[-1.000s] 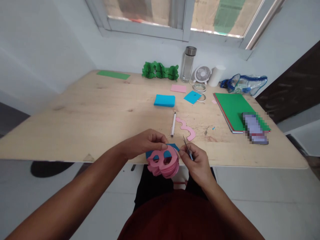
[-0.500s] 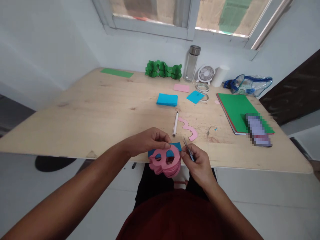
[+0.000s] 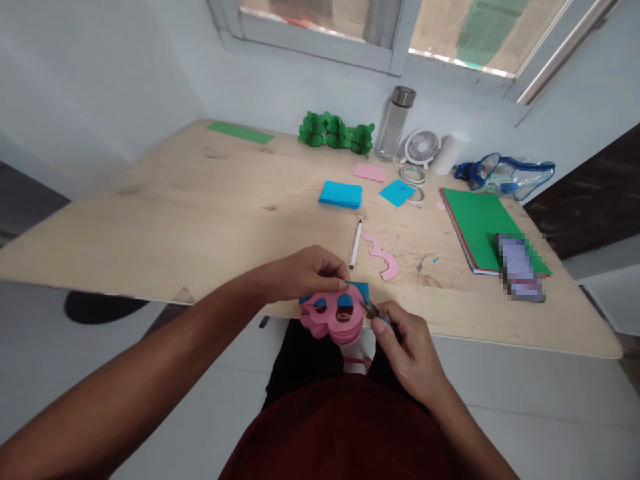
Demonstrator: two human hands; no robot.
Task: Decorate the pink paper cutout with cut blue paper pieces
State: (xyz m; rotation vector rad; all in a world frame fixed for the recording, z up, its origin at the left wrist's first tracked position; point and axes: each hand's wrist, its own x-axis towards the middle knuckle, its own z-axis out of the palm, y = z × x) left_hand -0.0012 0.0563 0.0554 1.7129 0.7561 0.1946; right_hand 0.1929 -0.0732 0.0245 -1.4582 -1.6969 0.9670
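Note:
In the head view, my left hand (image 3: pixel 325 273) pinches a stack of pink cut paper (image 3: pixel 333 327) by its upper edge, thumb on top. The stack has scalloped edges and two cut-out holes. Blue paper (image 3: pixel 361 289) lies under it at the table's front edge. My right hand (image 3: pixel 407 340) is closed around dark scissors (image 3: pixel 370 309), their handles mostly hidden by the fingers. The scissor tips meet the right edge of the pink stack. Just beyond the hands lie a curved pink paper strip (image 3: pixel 383 257) and a white pen (image 3: pixel 355 245).
Farther back are a blue paper stack (image 3: pixel 341 195), a loose blue sheet (image 3: pixel 397 193), tape rolls (image 3: pixel 413 175) and a green paper garland (image 3: pixel 336 131). A glass bottle (image 3: pixel 394 127) and small fan (image 3: pixel 423 147) stand by the wall. At right, a phone (image 3: pixel 520 267) overlaps a green folder (image 3: pixel 483 220).
My right hand has turned the scissors from pointing up to pointing left, bringing their tips to the pink stack. My left hand keeps its hold. The view has shifted slightly.

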